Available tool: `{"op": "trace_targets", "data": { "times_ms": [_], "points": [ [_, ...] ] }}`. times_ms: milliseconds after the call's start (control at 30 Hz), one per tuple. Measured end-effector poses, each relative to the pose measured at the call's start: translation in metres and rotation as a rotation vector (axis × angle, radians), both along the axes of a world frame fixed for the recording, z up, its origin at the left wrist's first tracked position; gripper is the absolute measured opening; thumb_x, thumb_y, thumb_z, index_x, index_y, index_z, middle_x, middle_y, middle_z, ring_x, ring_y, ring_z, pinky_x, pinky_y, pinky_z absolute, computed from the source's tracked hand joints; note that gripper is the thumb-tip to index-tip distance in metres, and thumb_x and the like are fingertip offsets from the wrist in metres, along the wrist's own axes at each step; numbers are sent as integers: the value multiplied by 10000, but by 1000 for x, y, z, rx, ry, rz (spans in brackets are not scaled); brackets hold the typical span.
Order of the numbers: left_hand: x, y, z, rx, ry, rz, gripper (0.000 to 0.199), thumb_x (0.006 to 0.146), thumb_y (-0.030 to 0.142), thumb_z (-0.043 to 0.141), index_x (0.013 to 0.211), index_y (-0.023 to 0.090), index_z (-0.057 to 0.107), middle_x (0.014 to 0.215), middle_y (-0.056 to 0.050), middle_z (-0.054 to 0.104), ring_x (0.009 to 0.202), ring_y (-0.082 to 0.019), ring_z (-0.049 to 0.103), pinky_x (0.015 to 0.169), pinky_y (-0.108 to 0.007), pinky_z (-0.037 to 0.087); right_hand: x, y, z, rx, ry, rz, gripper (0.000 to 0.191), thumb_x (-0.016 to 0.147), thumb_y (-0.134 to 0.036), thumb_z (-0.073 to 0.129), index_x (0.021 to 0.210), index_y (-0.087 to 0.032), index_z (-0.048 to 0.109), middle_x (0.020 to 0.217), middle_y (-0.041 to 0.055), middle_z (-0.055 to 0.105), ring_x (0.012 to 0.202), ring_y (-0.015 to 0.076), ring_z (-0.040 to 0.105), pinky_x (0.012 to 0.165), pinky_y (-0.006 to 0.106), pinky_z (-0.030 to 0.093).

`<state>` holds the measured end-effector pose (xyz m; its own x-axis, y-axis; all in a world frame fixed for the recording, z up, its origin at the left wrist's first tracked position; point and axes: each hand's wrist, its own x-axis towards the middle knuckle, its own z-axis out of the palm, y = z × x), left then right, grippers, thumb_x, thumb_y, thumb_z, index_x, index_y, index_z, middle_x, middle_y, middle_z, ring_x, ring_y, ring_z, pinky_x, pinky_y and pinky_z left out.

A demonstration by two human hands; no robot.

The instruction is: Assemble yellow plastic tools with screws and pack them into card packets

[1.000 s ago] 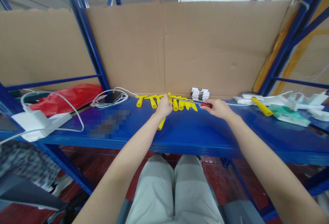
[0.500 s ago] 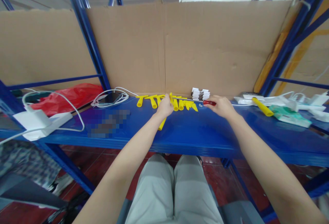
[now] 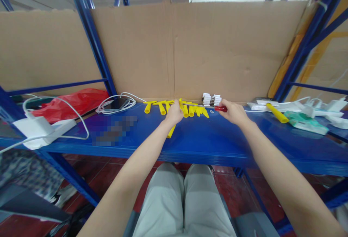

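Your left hand (image 3: pixel 174 113) gripped a yellow plastic T-shaped piece (image 3: pixel 171 131). Your right hand (image 3: pixel 233 113) gripped the red-handled metal screwdriver (image 3: pixel 220 109), shaft pointing at the piece's head.

One head-worn view: looking forward and down from above the lap, facing the cardboard (image 3: pixel 217 48), taking in the whole near desk (image 3: pixel 206 135) at arm's reach; sharing with none.

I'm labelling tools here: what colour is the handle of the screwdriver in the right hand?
Red; the head view shows the screwdriver handle.
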<state>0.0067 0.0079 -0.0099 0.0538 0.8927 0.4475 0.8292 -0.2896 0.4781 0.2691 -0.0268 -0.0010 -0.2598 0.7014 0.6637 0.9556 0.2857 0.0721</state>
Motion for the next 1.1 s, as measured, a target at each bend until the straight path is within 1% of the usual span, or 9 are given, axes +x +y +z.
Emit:
{"op": "trace_targets", "data": {
  "times_ms": [100,267,400,467,567,667,767,867,1100],
  "points": [
    [0,-1,1,3,-7,-5,344,804,60,500,1142,122,483,1056,-160,653,1033,-264,629,870,-361,481,3,1,1,30,-20,88,98,803,-268,550,830,-204,619,884,95,701,801,237,635,631,291,385],
    [0,-1,1,-12,0,4,351,807,60,505,1152,118,480,1065,-161,651,1031,-257,628,863,-351,483,5,4,-1,-44,1,130,190,854,-306,518,903,-186,656,953,117,706,857,248,639,682,314,416],
    [-1,1,0,5,-4,2,368,810,58,496,1171,121,474,1030,-157,660,1006,-256,636,856,-358,489,2,4,-3,-101,32,107,211,880,-315,483,924,-187,645,936,119,714,817,245,645,666,312,419],
    [-1,2,-1,17,-7,3,369,811,52,488,1172,126,475,1012,-149,664,1001,-252,638,856,-355,492,-1,3,-3,-105,40,68,201,865,-341,512,949,-195,622,911,108,714,793,248,647,629,303,403],
    [-1,2,-1,22,-12,-2,392,808,49,488,1193,118,469,1022,-153,663,1007,-253,638,857,-354,494,-3,1,-2,-71,42,-6,217,819,-358,576,978,-211,581,863,84,709,766,251,646,580,284,359],
    [-1,1,-1,10,-3,-8,419,806,51,489,1221,99,461,1056,-170,657,1016,-261,635,855,-357,496,-2,2,-2,-26,23,-25,142,804,-323,575,909,-228,566,821,62,697,742,239,636,565,274,326],
    [-1,0,0,7,0,-10,431,803,52,495,1230,108,464,1078,-163,654,1030,-259,631,865,-355,495,-1,4,-3,17,19,30,72,795,-292,567,821,-226,557,808,59,683,733,222,621,576,274,332],
    [-1,-1,0,10,-10,-13,449,798,52,500,1241,117,462,1079,-157,654,1041,-263,629,878,-365,492,1,6,-3,37,11,108,66,791,-277,566,775,-213,563,812,71,673,726,211,605,610,280,363],
    [-1,1,-1,5,0,-10,436,807,57,494,1237,110,450,1083,-158,653,1036,-251,630,862,-339,492,4,5,-4,-31,18,176,121,825,-287,549,828,-200,634,849,79,687,747,206,607,640,287,404]
  ]
}}
